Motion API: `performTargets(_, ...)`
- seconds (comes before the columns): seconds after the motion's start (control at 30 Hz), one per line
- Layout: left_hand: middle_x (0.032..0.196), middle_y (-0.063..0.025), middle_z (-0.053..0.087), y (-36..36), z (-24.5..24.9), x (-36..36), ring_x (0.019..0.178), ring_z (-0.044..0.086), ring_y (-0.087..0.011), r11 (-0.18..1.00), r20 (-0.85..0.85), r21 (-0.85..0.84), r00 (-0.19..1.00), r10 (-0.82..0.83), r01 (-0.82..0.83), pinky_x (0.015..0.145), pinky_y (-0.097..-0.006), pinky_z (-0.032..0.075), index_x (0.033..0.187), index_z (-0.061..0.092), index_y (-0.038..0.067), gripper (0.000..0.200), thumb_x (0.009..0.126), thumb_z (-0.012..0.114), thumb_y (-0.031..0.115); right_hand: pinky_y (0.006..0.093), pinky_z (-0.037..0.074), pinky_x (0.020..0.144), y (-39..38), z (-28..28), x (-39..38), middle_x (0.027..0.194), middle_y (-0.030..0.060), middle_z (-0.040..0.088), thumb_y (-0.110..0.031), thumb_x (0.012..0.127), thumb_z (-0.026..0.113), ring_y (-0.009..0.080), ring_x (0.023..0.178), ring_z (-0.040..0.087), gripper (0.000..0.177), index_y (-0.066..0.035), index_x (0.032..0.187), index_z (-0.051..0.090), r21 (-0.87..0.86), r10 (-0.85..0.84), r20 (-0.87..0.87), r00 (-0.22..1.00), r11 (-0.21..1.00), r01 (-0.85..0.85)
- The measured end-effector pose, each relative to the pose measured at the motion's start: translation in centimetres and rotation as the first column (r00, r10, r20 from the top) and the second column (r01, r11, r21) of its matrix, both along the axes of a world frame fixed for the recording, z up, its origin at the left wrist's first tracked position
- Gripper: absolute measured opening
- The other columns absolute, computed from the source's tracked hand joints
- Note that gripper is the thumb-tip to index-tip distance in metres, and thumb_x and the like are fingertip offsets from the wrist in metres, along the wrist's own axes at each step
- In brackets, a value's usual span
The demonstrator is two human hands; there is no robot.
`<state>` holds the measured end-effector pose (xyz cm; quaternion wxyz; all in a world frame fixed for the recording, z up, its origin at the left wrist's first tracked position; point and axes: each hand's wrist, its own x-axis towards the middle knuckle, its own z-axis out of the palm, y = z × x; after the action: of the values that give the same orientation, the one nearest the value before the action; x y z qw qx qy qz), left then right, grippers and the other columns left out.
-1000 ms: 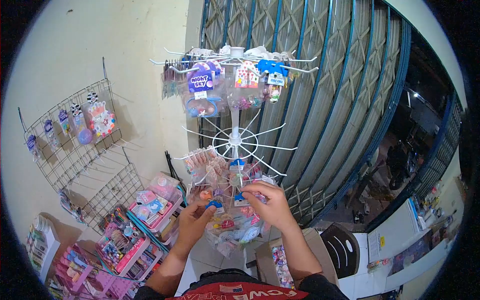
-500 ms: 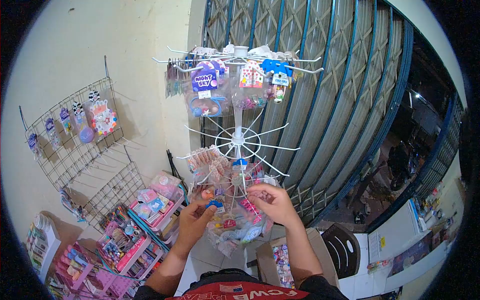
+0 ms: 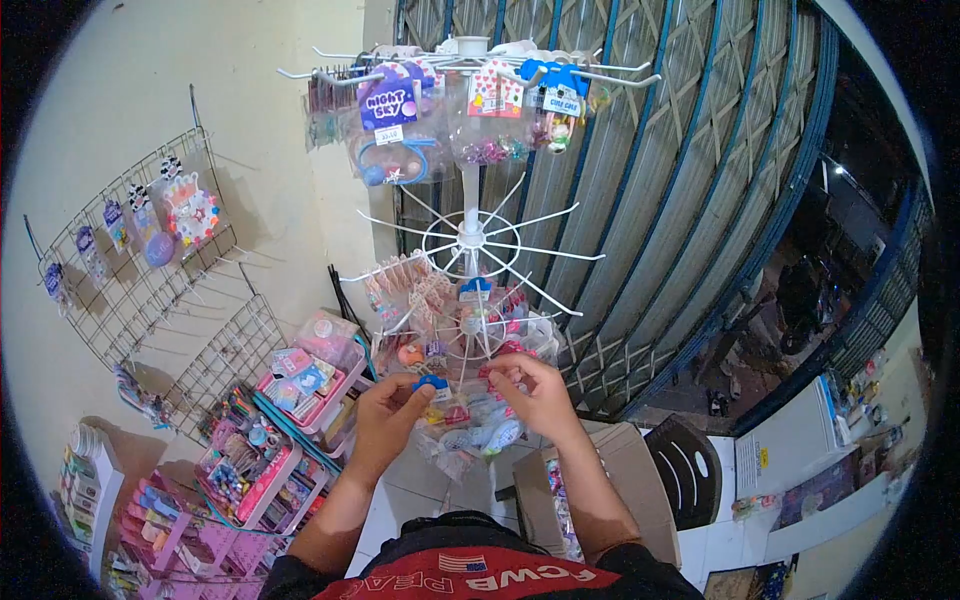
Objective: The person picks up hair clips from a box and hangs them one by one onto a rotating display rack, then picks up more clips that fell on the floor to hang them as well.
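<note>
My left hand [image 3: 390,418] pinches a small packet with a blue card top [image 3: 430,382] between thumb and fingers. Close to its right, my right hand [image 3: 538,398] has thumb and fingertips drawn together beside a bit of pink [image 3: 487,370]; what they grip is hard to make out. Both hands are in front of the lower tier of a white rotating display rack [image 3: 470,235]. Clear packets [image 3: 480,432] hang below and behind the fingers. Another blue-topped packet [image 3: 476,287] hangs on a lower hook above the hands.
Bagged hair accessories [image 3: 388,125] hang from the rack's top tier. A wire grid [image 3: 140,250] is on the left wall, with pink baskets [image 3: 265,500] of goods below. At right stand an open cardboard box [image 3: 625,465] and a dark chair [image 3: 688,470]. A folding metal shutter [image 3: 640,200] lies behind.
The view has shifted, so the rack sits higher and looks closer. My right hand has moved slightly away from the hook's end. My left hand still holds the blue-topped packet.
</note>
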<state>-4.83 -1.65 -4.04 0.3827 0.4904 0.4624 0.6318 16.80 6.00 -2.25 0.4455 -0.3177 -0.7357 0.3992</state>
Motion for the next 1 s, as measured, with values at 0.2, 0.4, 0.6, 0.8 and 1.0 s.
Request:
performTargets(0.2, 0.085, -0.0022, 0.067, 0.5, 2.7, 1.0, 0.077, 0.06, -0.0066, 0.998, -0.087, 0.023, 0.995, -0.049, 0.051, 0.068, -0.0221, 0.048, 0.099, 0.066, 0.001, 0.014, 0.09, 0.067, 0.012, 0.0241, 0.046, 0.073, -2.0, 2.7, -0.8, 0.095, 0.0063, 0.063, -0.006, 0.087, 0.067, 0.0109, 0.081, 0.059, 0.02, 0.0, 0.105, 0.065, 0.178, 0.068, 0.0, 0.998, 0.982, -0.067)
performTargets(0.4, 0.086, -0.0031, 0.068, 1.3, 3.8, 1.8, 0.078, 0.061, -0.0076, 0.985, -0.132, 0.109, 0.984, -0.118, 0.133, 0.068, -0.0231, 0.049, 0.103, 0.067, 0.001, 0.018, 0.09, 0.068, 0.013, 0.0227, 0.046, 0.067, -2.7, 3.3, -1.0, 0.088, 0.0031, 0.063, -0.007, 0.086, 0.068, 0.0078, 0.077, 0.057, 0.016, -0.001, 0.101, 0.066, 0.123, -0.02, -0.018, 1.0, 0.992, 0.023)
performTargets(0.6, 0.087, -0.0024, 0.067, 2.2, 4.5, 2.4, 0.078, 0.06, -0.0073, 0.984, -0.172, 0.097, 0.977, -0.128, 0.146, 0.068, -0.0229, 0.049, 0.102, 0.067, 0.0, 0.017, 0.09, 0.068, 0.012, 0.0225, 0.045, 0.07, -2.2, 2.8, -0.7, 0.086, 0.0027, 0.064, -0.002, 0.086, 0.067, 0.0067, 0.079, 0.056, 0.013, 0.001, 0.098, 0.065, 0.065, -0.062, -0.103, 0.993, 0.995, 0.069)
performTargets(0.8, 0.085, -0.0021, 0.067, 2.8, 4.8, 3.1, 0.077, 0.06, -0.0061, 0.981, -0.204, 0.117, 0.97, -0.13, 0.156, 0.067, -0.0218, 0.048, 0.1, 0.067, 0.0, 0.017, 0.09, 0.068, 0.013, 0.0218, 0.046, 0.065, -1.5, 2.4, -0.6, 0.08, 0.0018, 0.064, -0.002, 0.086, 0.067, 0.005, 0.073, 0.057, 0.01, 0.001, 0.095, 0.064, 0.092, -0.071, -0.212, 0.975, 0.991, 0.092)
performTargets(1.0, 0.08, -0.0025, 0.067, 3.4, 4.4, 3.3, 0.072, 0.06, -0.0054, 0.977, -0.203, 0.153, 0.972, -0.118, 0.15, 0.063, -0.0212, 0.047, 0.099, 0.068, 0.0, 0.018, 0.089, 0.069, 0.015, 0.0219, 0.046, 0.065, -1.2, 2.4, -0.3, 0.079, 0.0011, 0.064, -0.003, 0.087, 0.066, 0.0051, 0.073, 0.058, 0.01, 0.001, 0.095, 0.064, 0.097, -0.089, -0.196, 0.977, 0.989, 0.109)
